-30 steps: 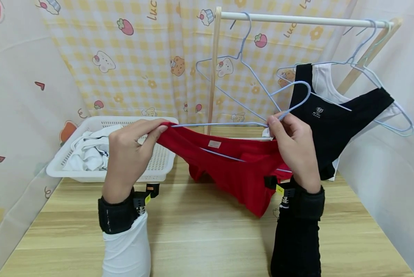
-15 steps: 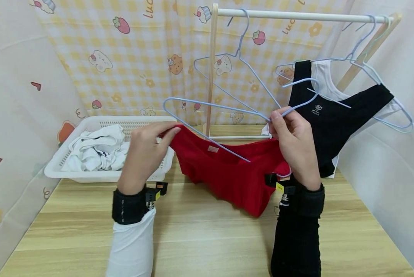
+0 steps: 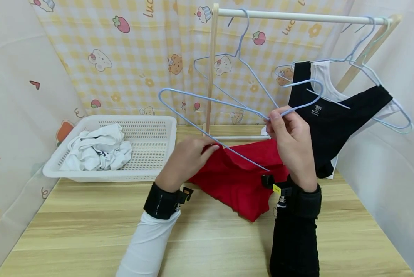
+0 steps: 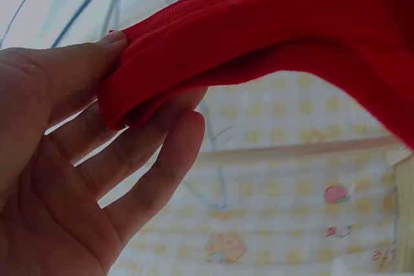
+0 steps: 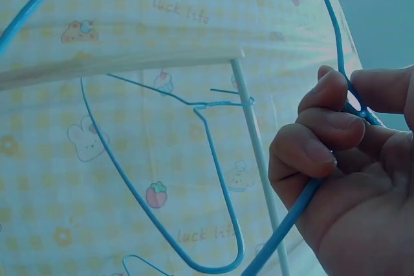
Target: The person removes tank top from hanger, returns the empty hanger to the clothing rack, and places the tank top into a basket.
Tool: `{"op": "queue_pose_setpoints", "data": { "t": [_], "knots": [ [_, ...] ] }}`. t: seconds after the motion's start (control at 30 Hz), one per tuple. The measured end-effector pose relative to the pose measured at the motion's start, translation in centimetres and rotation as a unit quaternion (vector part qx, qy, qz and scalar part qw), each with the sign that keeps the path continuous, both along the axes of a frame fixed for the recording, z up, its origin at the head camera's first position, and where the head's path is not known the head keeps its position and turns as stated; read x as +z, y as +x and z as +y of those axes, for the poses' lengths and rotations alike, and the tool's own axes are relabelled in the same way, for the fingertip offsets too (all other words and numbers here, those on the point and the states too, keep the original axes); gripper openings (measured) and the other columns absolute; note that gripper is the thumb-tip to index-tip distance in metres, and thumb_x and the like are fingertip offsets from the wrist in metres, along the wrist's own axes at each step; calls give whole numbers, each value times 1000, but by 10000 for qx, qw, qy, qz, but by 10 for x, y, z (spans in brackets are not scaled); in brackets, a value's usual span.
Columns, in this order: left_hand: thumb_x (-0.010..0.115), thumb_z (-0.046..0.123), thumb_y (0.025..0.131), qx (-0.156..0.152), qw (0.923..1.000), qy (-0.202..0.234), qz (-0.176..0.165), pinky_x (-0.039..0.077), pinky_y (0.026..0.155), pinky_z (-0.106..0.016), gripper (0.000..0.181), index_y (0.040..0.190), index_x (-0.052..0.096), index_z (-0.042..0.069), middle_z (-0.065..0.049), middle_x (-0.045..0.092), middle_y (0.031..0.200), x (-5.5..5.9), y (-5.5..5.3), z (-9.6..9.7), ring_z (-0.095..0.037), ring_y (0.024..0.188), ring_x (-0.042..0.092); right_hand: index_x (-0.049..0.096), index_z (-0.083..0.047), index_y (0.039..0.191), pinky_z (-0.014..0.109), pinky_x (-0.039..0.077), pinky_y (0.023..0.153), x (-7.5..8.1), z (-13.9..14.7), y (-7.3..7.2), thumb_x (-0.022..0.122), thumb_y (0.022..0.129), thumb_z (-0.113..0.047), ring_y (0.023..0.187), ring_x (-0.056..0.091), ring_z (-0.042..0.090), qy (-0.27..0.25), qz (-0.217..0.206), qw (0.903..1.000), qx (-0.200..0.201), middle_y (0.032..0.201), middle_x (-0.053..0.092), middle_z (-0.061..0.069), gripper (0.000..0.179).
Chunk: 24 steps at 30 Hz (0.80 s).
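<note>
In the head view a red tank top [image 3: 239,192] hangs over the table in front of me. My left hand [image 3: 186,163] pinches its strap; the left wrist view shows the red strap [image 4: 187,53] between thumb and fingers, the other fingers loosely spread. My right hand [image 3: 293,144] holds a blue wire hanger [image 3: 207,99] at its neck, just under the hook. The hanger's left shoulder sticks out free above the red cloth, and its lower bar runs down into the top. The right end of the hanger is hidden behind the cloth and hand.
A white basket [image 3: 153,177] with crumpled white clothes [image 3: 97,150] stands at the back left. Behind my hands is a rack [image 3: 297,15] with a bare blue hanger [image 3: 239,54]. A black tank top [image 3: 331,115] and a white one hang at its right end.
My left hand first held the strap out at the hanger's left tip, then moved right and down, so the hanger's left shoulder came free of the red top. The right hand stayed nearly still.
</note>
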<state>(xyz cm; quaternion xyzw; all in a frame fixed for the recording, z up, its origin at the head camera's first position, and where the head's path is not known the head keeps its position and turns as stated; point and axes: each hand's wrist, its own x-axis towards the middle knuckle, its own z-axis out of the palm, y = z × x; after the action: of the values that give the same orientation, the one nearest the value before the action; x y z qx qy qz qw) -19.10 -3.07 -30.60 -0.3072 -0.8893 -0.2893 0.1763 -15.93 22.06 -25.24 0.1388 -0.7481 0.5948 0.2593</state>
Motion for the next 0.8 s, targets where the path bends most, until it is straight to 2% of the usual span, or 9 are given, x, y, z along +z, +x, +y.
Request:
{"op": "queue_pose_setpoints", "data": {
  "t": [0.07, 0.3, 0.5, 0.63, 0.8],
  "knots": [
    [71, 20, 106, -13, 9998, -148, -113, 63, 85, -37, 19, 117, 83, 8, -6, 83, 106, -4, -2, 5, -20, 94, 77, 69, -7, 107, 16, 55, 74, 0, -1, 1, 57, 113, -18, 81, 57, 17, -144, 112, 9998, -15, 88, 64, -1, 17],
    [69, 17, 107, 7, 9962, -465, -742, 64, 89, -40, 21, 121, 81, 8, -8, 82, 114, -13, -9, 8, -22, 103, 76, 73, -13, 102, 19, 53, 73, 3, -1, 6, 61, 111, -16, 78, 54, 18, -783, 532, 9955, 13, 86, 64, 4, 15],
    [66, 18, 109, 113, 9898, -562, -1302, 62, 92, -39, 27, 132, 77, 8, -9, 80, 119, -14, -11, 0, -23, 105, 73, 74, -6, 101, 21, 52, 72, 7, 9, 11, 63, 110, -10, 74, 52, 19, -1316, 954, 9866, 138, 85, 65, 7, 14],
    [62, 22, 112, 183, 9885, -425, -1439, 61, 85, -37, 31, 136, 74, 8, -10, 79, 117, -9, -11, -11, -23, 99, 72, 73, 0, 99, 21, 51, 68, 8, 16, 13, 63, 109, -5, 72, 51, 19, -1587, 1247, 9794, 83, 83, 66, 8, 15],
    [61, 23, 112, 333, 9906, -130, -1322, 63, 84, -41, 33, 137, 73, 6, -14, 79, 115, -4, -12, -31, -26, 98, 74, 72, 6, 95, 20, 53, 63, 11, 29, 18, 67, 106, -4, 68, 53, 19, -2097, 1410, 9672, -277, 81, 67, 11, 15]
  ]
}}
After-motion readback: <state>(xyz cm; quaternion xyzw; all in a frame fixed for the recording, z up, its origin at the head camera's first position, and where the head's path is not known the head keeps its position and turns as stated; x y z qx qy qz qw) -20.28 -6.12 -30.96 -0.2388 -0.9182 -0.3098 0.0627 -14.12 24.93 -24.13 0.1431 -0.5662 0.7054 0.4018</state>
